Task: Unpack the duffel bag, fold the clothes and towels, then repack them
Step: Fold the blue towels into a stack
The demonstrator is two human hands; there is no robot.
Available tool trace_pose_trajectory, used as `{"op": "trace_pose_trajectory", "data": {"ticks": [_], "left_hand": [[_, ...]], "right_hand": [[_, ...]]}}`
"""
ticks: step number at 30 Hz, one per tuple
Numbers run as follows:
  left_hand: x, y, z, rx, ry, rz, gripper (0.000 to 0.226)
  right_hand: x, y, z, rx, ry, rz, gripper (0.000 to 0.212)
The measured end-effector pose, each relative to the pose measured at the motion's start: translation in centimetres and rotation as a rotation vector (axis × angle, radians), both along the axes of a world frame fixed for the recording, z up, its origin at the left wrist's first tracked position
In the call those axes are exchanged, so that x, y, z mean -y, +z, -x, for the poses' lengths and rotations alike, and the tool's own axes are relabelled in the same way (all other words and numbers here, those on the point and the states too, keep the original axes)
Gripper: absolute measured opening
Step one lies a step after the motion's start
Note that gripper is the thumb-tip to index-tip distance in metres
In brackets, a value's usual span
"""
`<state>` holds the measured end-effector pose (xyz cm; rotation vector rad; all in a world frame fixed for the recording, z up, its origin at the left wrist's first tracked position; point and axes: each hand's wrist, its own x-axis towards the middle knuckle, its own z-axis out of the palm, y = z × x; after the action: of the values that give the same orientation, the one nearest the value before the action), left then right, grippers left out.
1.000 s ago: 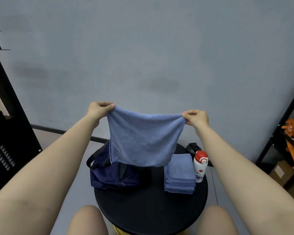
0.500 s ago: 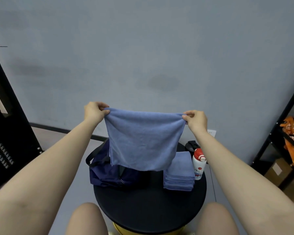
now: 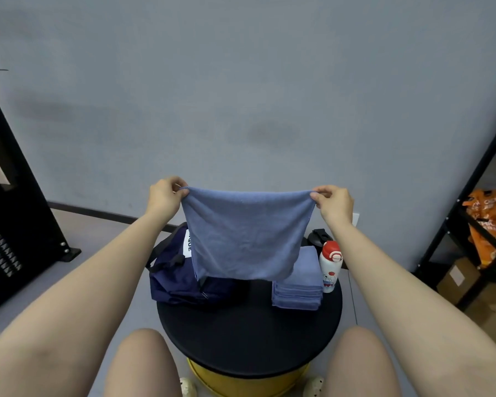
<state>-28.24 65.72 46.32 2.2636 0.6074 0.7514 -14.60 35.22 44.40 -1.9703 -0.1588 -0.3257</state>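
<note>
Grip: both hands (image 3: 163,196) (image 3: 334,203) pinch towel (image 3: 245,233) | duffel bag (image 3: 178,279) half-hidden

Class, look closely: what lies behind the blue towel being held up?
Behind the hanging blue towel show parts of a navy duffel bag and a stack of folded blue towels on the round black table. The bag's opening is covered.

Towel (image 3: 245,236): plain mid-blue; folded towel stack (image 3: 298,285): same blue; duffel bag (image 3: 181,282): navy, white label; bottle (image 3: 330,266): white, red cap, cartoon print; tabletop (image 3: 241,333): black
</note>
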Motion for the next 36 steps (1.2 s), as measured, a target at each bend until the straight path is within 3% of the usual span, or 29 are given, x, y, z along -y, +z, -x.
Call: {"op": "trace_pose_trajectory", "data": {"ticks": [12, 24, 36], "left_hand": [[1.4, -3.5, 3.9, -0.062, -0.153, -0.009, 0.009], [0.9, -10.3, 4.8, -0.448, -0.346, 0.099, 0.015], [1.3, -16.6, 3.0, -0.433, -0.154, 0.107, 0.004]], "right_hand": [[3.4, -2.7, 2.7, -0.070, 0.000, -0.032, 0.013], [5.6, -10.2, 3.3, -0.332, 0.133, 0.161, 0.006], [3.6, -15.5, 3.1, -0.379, 0.068, 0.213, 0.014]]}}
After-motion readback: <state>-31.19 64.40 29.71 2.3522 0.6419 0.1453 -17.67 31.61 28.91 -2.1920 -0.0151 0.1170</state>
